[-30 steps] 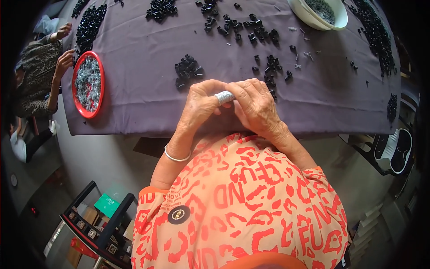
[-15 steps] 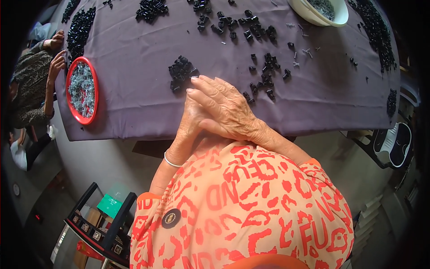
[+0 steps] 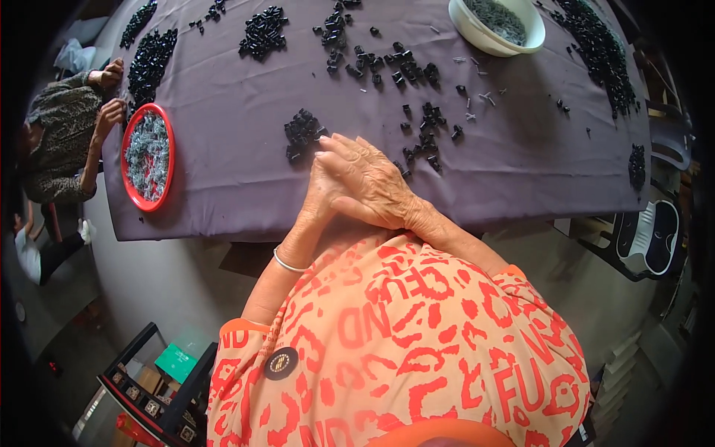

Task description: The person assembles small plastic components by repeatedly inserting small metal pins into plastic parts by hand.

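My two hands rest together at the near edge of the cloth-covered table. My right hand [image 3: 376,182] lies across my left hand [image 3: 321,189], its fingers stretched out and close together. Most of my left hand's fingers are hidden beneath it. I see nothing held in the right hand; whether the left holds anything is hidden. Just beyond the fingertips sits a small heap of black plastic parts [image 3: 302,130]. To the right of the hands lie more loose black parts [image 3: 428,138], some close to my right knuckles.
A red tray [image 3: 172,160] of clear-grey small pieces stands at the left edge. At the far right a cream bowl [image 3: 491,46] holds grey pieces. Dark heaps [image 3: 153,67] line both sides. A co-worker's hands [image 3: 112,112] are at the left edge. A chair [image 3: 648,238] stands right.
My hands stay folded together in the same pose. The view has shifted slightly, so the tray and heaps at left appear farther right and lower.
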Tool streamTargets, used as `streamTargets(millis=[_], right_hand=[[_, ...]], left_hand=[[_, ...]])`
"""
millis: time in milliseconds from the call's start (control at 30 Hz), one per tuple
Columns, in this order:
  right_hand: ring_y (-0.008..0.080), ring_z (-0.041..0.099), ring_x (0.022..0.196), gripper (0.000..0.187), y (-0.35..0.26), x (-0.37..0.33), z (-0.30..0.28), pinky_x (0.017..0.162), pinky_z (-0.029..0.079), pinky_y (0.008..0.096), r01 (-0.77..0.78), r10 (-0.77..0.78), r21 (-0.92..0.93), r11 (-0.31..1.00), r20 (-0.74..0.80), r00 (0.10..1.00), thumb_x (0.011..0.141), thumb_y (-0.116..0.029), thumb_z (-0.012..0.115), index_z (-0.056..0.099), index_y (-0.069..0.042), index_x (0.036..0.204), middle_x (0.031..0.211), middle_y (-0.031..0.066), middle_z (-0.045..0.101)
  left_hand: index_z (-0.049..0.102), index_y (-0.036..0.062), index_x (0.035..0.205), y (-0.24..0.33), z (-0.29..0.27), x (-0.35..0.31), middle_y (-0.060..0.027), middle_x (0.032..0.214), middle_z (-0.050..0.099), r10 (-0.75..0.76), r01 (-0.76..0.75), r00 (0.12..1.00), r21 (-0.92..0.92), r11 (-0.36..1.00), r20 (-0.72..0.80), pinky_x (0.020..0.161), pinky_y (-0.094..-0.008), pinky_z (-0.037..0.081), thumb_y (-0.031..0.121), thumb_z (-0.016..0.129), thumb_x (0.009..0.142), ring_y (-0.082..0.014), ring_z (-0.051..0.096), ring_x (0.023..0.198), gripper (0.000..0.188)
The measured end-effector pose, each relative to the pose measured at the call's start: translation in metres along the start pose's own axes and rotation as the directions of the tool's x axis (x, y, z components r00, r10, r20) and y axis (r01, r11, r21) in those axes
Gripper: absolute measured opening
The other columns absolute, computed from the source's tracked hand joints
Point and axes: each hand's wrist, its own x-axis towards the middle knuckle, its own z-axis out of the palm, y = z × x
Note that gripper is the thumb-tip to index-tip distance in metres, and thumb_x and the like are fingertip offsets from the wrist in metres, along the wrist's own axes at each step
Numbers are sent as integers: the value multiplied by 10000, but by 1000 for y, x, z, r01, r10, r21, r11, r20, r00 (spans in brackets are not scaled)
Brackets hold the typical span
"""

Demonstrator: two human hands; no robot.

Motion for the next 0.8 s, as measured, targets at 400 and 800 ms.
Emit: streamTargets(millis=[400,800], right_hand=[[307,413,1287,385,44,-20,-65,1056,318,457,-98,42,-535,839,-114,993,788,-243,687,598,-85,1128,1334,129,491],[250,549,829,104,65,-50,-109,742,431,376,-416,70,-476,775,-589,805,756,-97,701,651,-106,846,856,43,591]], left_hand=[[645,69,868,50,14,9,-47,738,553,19,-20,983,-1,1000,-183,537,-282,466,26,752,698,-138,553,581,205],[636,56,871,46,-11,9,-57,747,530,99,-33,940,203,979,-326,519,-296,439,-12,713,709,-160,511,544,192]])
